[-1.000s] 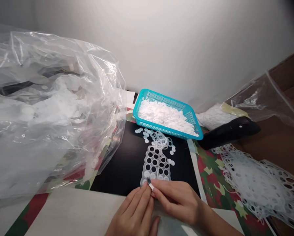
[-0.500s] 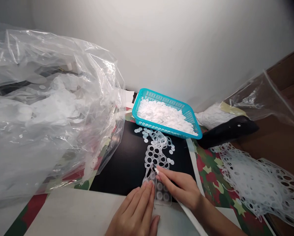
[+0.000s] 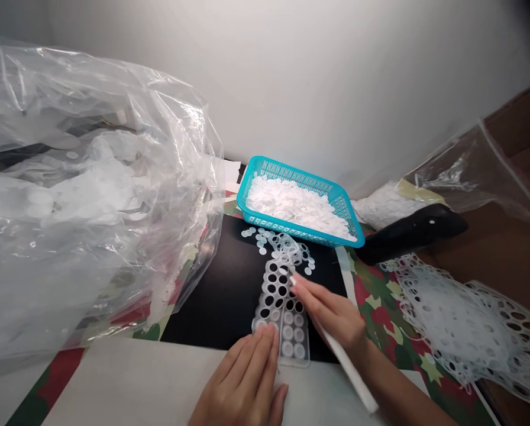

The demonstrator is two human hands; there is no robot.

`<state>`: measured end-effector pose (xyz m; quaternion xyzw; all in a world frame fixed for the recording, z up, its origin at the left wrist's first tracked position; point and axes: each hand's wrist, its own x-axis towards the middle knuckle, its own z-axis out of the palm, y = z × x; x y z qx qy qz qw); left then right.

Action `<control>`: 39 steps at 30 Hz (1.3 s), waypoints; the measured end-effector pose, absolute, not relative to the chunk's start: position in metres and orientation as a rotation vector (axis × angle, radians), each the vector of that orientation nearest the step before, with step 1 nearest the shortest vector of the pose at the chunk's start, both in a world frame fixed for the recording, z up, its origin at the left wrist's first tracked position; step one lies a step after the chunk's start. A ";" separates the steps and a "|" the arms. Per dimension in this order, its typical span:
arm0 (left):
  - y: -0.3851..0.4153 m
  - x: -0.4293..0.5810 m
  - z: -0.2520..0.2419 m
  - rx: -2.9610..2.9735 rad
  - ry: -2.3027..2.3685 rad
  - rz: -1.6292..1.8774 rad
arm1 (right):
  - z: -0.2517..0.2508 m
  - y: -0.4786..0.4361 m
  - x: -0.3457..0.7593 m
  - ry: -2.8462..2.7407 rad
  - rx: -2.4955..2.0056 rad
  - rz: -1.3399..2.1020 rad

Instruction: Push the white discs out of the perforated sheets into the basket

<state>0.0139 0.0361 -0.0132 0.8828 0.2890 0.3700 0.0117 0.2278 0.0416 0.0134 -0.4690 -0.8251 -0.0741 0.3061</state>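
My left hand [image 3: 247, 370] lies flat, fingers stretched out together, on the lower left of a translucent plastic sheet [image 3: 284, 307]. That sheet has rows of round holes at its far end and round discs sitting in its near end. In my right hand [image 3: 333, 313] is a long white pen-like stick [image 3: 351, 373], pinched near its tip, over the sheet's upper right. The tip is small and partly covered by my fingers. Just beyond are a crumpled clear web of rings [image 3: 288, 247] and several loose white discs [image 3: 262, 251].
A turquoise basket [image 3: 298, 235] full of white discs stands behind a black mat [image 3: 198, 296]. To the left bulges a large clear bag [image 3: 91, 248] of white pieces. A black object [image 3: 413, 234] and a pile of perforated plastic sheets [image 3: 460, 325] lie at the right.
My right hand with the white stick has moved away from me, up along the sheet. The sheet's holed part now lies flatter and straighter. My left hand has stayed in place.
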 end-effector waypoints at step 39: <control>0.034 0.017 -0.015 2.626 0.897 1.226 | 0.031 0.026 0.214 -2.504 -0.807 -0.125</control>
